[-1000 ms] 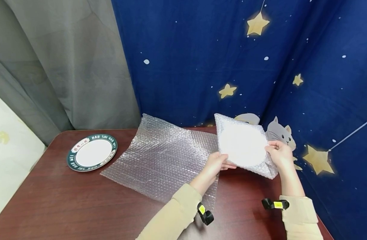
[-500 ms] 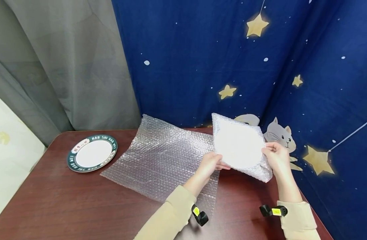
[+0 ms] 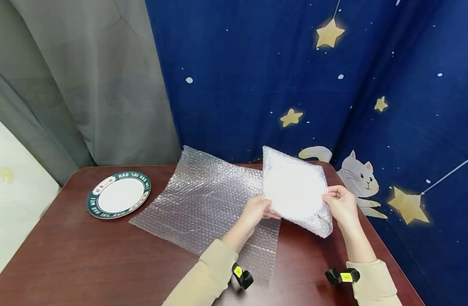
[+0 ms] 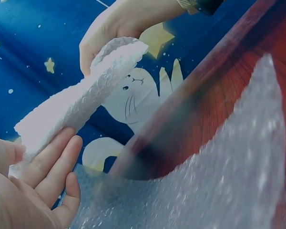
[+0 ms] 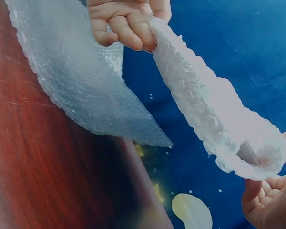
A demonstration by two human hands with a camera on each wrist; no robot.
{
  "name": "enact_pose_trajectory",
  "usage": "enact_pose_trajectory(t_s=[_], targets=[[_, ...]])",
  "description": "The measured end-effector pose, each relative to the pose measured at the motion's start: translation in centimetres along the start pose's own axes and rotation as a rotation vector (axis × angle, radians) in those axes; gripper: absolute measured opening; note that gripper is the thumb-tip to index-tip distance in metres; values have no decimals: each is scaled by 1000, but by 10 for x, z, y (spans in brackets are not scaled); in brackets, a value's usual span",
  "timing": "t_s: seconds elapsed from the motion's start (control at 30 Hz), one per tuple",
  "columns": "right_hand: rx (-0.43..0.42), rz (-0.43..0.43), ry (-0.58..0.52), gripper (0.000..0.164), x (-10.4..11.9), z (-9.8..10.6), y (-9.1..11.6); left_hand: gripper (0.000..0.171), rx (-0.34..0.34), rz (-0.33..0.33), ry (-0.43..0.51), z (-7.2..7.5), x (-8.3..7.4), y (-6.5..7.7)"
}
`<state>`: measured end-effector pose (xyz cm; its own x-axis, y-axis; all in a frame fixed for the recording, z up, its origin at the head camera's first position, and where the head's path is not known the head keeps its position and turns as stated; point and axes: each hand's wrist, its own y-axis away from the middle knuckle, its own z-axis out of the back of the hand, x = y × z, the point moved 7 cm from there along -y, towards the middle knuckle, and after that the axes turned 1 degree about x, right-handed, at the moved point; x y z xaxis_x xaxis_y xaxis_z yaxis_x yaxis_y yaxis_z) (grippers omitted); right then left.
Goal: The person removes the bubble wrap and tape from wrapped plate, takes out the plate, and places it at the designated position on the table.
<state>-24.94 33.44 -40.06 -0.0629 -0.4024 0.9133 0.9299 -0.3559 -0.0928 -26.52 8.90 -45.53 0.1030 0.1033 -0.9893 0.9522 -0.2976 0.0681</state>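
Both hands hold up a bubble-wrapped plate (image 3: 295, 187), a flat, squarish packet with a bright white round showing through, tilted over the right of the table. My left hand (image 3: 254, 211) grips its lower left edge, thumb on top and fingers beneath. At its right edge my right hand (image 3: 340, 205) pinches the wrap. In the right wrist view, the wrapped plate (image 5: 205, 100) appears edge-on, with a loose, gaping fold by the right hand (image 5: 271, 200). Under and left of my left hand lies a loose sheet of bubble wrap (image 3: 203, 204).
A plate (image 3: 119, 194) with a dark green lettered rim rests at the table's back left. The bubble wrap sheet rises against the curtain (image 3: 234, 85) behind. The brown table (image 3: 85, 263) ends at the right beside a cat-patterned curtain.
Both hands have moved a little left and toward me with the wrapped plate. Its lower right corner has turned downward. The loose sheet and the green-rimmed plate stay put.
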Motion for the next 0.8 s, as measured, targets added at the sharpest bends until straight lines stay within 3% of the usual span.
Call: enact_pose_trajectory(t_s=[0.27,0.5,0.8], targets=[[25,2,24,16,-4,-14,4,23,32,-37,-28,15,-2,7],[45,35,10,16,-1,-25,7,25,5,11,-38,27,0,12],[59,36,-8,14,-3,-44,12,19,-8,2,-54,43,1,19]])
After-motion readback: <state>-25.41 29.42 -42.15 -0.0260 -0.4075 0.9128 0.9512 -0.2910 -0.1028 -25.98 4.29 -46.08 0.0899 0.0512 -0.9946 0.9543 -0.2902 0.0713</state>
